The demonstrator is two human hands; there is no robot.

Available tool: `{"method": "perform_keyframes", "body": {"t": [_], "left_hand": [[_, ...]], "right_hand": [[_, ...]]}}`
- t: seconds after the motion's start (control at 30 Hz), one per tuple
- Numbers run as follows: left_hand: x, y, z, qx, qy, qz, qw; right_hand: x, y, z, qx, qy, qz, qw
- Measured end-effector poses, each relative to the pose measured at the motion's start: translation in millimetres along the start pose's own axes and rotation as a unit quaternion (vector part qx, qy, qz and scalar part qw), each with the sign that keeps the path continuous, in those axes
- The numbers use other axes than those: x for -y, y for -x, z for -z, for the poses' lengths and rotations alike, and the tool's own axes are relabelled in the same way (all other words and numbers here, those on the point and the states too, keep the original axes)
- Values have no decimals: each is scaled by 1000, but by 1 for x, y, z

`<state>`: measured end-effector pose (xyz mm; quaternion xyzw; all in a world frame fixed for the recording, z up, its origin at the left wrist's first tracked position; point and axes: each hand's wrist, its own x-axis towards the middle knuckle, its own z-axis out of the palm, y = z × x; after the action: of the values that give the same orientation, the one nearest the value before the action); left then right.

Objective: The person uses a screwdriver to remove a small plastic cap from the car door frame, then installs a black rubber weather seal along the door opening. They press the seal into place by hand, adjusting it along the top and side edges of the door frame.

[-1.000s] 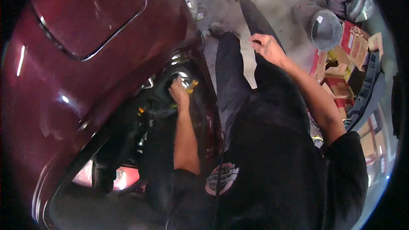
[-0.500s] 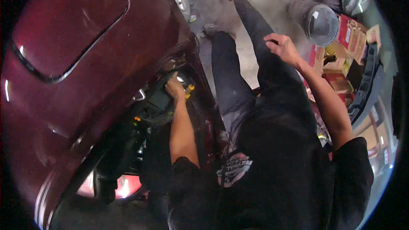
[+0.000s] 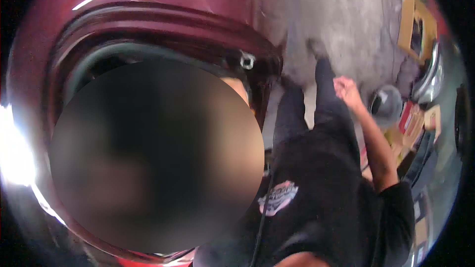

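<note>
To my left is a dark red car (image 3: 208,7) with an opening edged by a black rubber seal (image 3: 143,9). A metal fitting (image 3: 247,61), perhaps a latch striker, shows at the corner of the opening. A round blurred patch covers most of the inside. At its upper right edge, a bit of skin of my left hand or arm (image 3: 235,88) shows beside the car frame; the fingers are hidden. My right hand (image 3: 346,91) hangs over my thigh with its fingers curled in, nothing visible in them, and away from the car.
On the right stand a grey bucket (image 3: 387,105), several cardboard boxes (image 3: 412,118) and a long dark plastic part (image 3: 420,155). Farther off is an open brown carton (image 3: 409,29) next to a shiny curved part (image 3: 429,76). Concrete floor (image 3: 329,10) lies ahead.
My view has shifted along the car, bringing the opening's upper edge into sight. My left hand, earlier seen in the opening with a finger extended, is mostly covered now. My right hand stays low, fingers curled.
</note>
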<state>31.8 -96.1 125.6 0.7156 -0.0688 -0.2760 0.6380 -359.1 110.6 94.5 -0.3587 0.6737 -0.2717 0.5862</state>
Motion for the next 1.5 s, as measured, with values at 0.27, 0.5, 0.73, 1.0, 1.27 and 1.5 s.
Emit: {"method": "perform_keyframes", "body": {"t": [0.27, 0.5, 0.73, 1.0, 1.27, 1.5], "left_hand": [[-148, 55, -58, -19, -157, -414, 897], [-175, 85, -112, 41, -145, -382, 912], [-328, 55, -121, 67, 372, -147, 914], [-363, 85, -126, 115, 589, -106, 793], [-384, 8, -46, 99, 523, -273, 801], [-374, 39, -26, 44, 621, -43, 781]], "right_hand": [[4, -24, 53, -3, -35, 24, 999], [64, -101, 63, 92, 30, 146, 985], [246, -113, 62, 174, 33, 188, 966], [239, -141, 120, 248, 90, 121, 957], [276, -113, 88, 312, 127, 155, 929], [340, -103, 37, 330, 177, 262, 890]]}}
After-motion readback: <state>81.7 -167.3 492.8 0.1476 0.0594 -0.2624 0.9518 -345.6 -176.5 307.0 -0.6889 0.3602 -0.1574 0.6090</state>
